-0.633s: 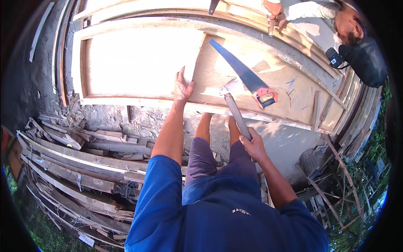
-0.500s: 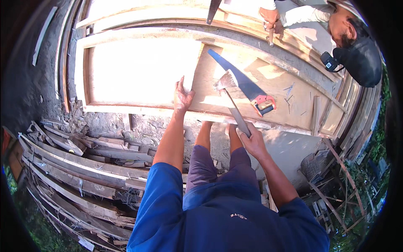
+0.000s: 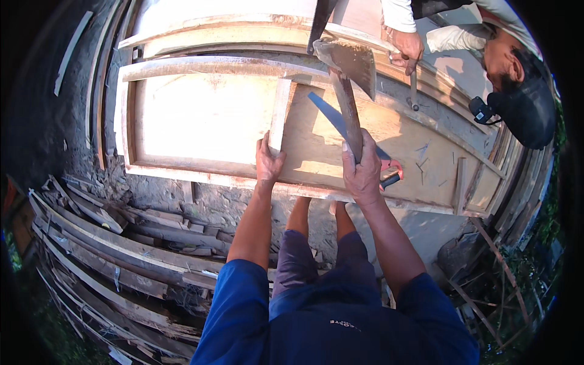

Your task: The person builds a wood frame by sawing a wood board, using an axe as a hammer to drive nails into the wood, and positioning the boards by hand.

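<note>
My right hand is closed around the wooden handle of a hatchet. Its broad, worn metal head is up above the panel's far rail, clear of the wood. My left hand grips the near end of a wooden crosspiece, thumb and fingers on either side. That crosspiece spans a shallow wooden frame with a plywood face. On the plywood, to the right, lies a handsaw with a blue blade and red-and-black grip, partly hidden behind my right hand. Several nails are scattered beside it.
At upper right a co-worker's hand holds a hammer over another frame. A dark tapered blade juts in from the top. Piled scrap boards fill the lower left. More long boards stand at the right.
My right hand has raised the hatchet from low over the saw to above the far rail. My left hand's fingers have closed on the crosspiece. The co-worker's hammer has shifted.
</note>
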{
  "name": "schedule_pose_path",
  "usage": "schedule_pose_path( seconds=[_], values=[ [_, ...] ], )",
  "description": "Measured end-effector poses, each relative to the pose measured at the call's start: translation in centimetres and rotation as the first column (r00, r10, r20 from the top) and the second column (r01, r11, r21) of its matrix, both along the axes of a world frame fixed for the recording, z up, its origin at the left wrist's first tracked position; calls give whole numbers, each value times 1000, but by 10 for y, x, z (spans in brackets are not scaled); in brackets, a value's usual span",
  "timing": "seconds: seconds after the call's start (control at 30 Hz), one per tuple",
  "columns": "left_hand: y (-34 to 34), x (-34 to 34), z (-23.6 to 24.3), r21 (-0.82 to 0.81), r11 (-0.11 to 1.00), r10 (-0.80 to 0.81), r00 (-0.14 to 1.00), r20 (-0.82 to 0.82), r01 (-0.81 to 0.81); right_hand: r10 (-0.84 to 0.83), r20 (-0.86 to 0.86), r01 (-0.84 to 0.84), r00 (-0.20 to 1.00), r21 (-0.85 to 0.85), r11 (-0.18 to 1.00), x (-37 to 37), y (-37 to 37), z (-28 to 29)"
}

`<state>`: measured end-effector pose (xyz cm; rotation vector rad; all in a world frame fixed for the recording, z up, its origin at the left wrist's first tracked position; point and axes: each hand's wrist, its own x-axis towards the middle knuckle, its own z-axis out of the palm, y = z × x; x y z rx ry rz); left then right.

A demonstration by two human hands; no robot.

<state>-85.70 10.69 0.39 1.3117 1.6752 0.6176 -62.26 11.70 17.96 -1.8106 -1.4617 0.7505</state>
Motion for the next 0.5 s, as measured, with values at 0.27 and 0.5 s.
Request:
schedule_pose_path(
  seconds=[0.27,0.5],
  values=[
    [0,3,2,-63,998,-1,982,-187,-11,173,74,-138,982,-336,932,-17,14,-35],
    [0,-3,-11,-33,999,-43,963,-265,35,234,138,-132,962,-517,846,-15,11,-82]
  ],
)
